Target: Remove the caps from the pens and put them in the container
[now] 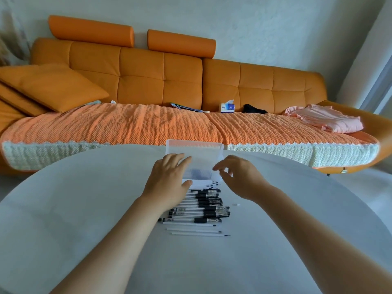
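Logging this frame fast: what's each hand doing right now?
Left hand: open, fingers flat against the container.
Right hand: open, loosely curled, holding nothing visible.

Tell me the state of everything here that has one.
container, open, upright
capped pens, lying in a pile
thin white pens, uncapped, lying flat
left hand, fingers straight, touching container
right hand, loosely curled, nothing visibly held
tissue box, open, tissue sticking out

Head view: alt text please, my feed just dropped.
The left hand rests flat against a translucent container at the far edge of a white table, while the right hand hovers beside it, fingers curled. A pile of black-capped pens lies between the forearms; an orange sofa stands behind.
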`<state>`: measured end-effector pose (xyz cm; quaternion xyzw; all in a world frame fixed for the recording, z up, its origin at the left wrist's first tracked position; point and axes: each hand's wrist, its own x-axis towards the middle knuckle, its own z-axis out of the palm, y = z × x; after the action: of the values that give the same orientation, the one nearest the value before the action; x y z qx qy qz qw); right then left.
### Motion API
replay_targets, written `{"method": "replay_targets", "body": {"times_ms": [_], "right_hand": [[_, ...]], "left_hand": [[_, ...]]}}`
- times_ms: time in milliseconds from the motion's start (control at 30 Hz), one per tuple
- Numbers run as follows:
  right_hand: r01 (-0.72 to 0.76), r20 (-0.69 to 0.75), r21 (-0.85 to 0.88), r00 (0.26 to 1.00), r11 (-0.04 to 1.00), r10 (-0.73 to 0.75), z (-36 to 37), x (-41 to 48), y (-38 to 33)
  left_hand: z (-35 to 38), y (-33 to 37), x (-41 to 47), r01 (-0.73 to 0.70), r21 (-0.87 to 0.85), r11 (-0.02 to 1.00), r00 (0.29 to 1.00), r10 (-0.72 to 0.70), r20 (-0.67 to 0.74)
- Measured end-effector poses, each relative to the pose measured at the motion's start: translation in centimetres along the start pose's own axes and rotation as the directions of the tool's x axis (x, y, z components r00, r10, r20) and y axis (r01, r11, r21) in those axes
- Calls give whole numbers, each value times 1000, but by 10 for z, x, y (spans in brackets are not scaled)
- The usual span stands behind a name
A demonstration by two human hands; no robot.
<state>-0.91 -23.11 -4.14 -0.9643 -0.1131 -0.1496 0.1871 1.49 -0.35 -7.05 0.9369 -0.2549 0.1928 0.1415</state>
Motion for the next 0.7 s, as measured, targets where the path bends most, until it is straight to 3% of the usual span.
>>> {"method": "replay_targets", "body": {"times_ms": [167,333,467,700], "right_hand": [[-120,168,-57,978,991,128,2,-32,27],[-89,242,-140,963,986,121,-1,-46,38],[-91,277,-137,953,986,126,-2,-52,43],[-46,246,-157,966,987,84,-2,-59,41]], "left_hand": [[-7,27,-13,-148,-85,985,987,142,-69],[-7,52,-32,-144,-238,961,981,169,90],[-3,62,-40,-134,-219,967,960,181,215],[0,68,-47,-181,-172,968,936,224,272]]}}
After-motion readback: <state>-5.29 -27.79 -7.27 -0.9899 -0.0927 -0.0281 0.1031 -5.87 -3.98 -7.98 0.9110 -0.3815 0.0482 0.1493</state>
